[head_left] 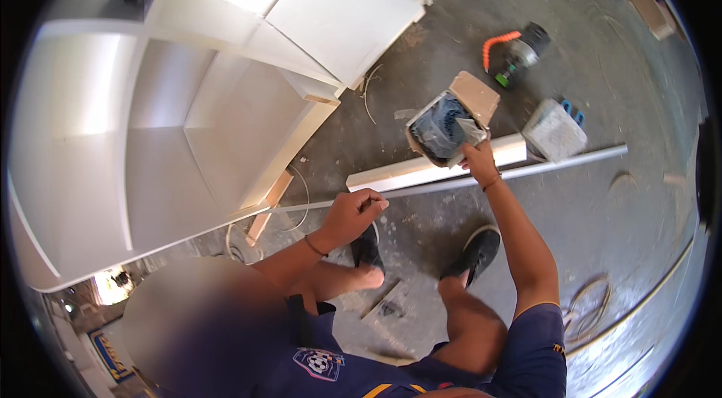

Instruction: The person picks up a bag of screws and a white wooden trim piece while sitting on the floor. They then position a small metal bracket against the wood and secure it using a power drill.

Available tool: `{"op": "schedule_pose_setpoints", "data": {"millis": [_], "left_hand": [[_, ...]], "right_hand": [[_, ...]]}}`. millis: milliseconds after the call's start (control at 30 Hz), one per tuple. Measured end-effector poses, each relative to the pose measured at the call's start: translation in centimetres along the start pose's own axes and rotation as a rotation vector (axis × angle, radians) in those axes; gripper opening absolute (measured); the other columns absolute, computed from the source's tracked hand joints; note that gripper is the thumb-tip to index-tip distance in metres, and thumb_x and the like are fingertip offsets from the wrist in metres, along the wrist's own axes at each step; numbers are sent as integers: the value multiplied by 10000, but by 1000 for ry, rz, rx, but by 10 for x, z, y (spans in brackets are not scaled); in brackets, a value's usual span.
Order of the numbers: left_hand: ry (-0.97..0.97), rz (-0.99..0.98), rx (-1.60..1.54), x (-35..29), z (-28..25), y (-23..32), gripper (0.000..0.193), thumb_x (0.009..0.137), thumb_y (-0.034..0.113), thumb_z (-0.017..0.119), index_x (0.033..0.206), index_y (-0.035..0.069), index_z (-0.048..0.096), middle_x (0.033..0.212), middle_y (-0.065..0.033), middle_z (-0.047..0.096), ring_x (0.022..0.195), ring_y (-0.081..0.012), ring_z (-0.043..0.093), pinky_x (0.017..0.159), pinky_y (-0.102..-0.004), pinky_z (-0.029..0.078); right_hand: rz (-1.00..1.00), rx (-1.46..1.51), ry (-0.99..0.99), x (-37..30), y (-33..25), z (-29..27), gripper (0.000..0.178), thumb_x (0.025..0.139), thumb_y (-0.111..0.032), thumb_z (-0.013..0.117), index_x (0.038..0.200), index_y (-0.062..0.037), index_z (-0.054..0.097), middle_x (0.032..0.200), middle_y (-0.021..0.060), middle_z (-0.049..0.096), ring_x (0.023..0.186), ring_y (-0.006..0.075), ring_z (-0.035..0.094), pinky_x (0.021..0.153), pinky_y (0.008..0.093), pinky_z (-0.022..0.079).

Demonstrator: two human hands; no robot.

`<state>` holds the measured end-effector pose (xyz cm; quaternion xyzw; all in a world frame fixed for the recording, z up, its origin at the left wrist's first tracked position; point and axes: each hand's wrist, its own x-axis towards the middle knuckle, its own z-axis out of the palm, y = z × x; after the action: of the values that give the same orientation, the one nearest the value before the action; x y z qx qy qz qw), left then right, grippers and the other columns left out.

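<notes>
My right hand (478,160) grips the near right corner of a small open cardboard box (413,141), its fingers closed at the rim. Inside the box, a crumpled bluish plastic bag (440,121) holds small dark pieces, too small to name for sure. A brown flap (475,95) stands out from the far side. My left hand (356,219) is closed, thumb against the curled fingers, above a long thin pale strip (451,185). Whatever may be in that hand is hidden. Below the box lies a long white board (406,173).
A large white cabinet (241,127) with open compartments fills the left. On the floor lie a power tool (525,53) with an orange coil, a whitish container (555,132) beside blue handles (573,112), and a looped cable (590,308). My feet stand near the strip.
</notes>
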<state>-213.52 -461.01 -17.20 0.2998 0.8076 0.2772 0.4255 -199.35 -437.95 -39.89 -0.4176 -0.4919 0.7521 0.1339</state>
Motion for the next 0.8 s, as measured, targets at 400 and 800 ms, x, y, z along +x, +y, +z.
{"op": "schedule_pose_setpoints", "data": {"millis": [400, 800], "left_hand": [[327, 204, -330, -28, -70, 35, 164, 882, 154, 630, 969, 15, 637, 648, 37, 532, 565, -13, 427, 511, -187, 336], [106, 66, -359, 1, -60, 33, 145, 904, 147, 616, 948, 11, 636, 697, 61, 531, 625, -1, 413, 545, -181, 327]], "right_hand": [[213, -108, -87, 119, 56, 64, 620, 820, -166, 616, 1277, -89, 204, 792, 116, 637, 514, 190, 638, 415, 309, 525], [-713, -1639, -648, 16, 44, 33, 719, 666, -342, 734, 1299, -144, 458, 1073, 116, 544, 1034, 291, 523, 877, 491, 386]]}}
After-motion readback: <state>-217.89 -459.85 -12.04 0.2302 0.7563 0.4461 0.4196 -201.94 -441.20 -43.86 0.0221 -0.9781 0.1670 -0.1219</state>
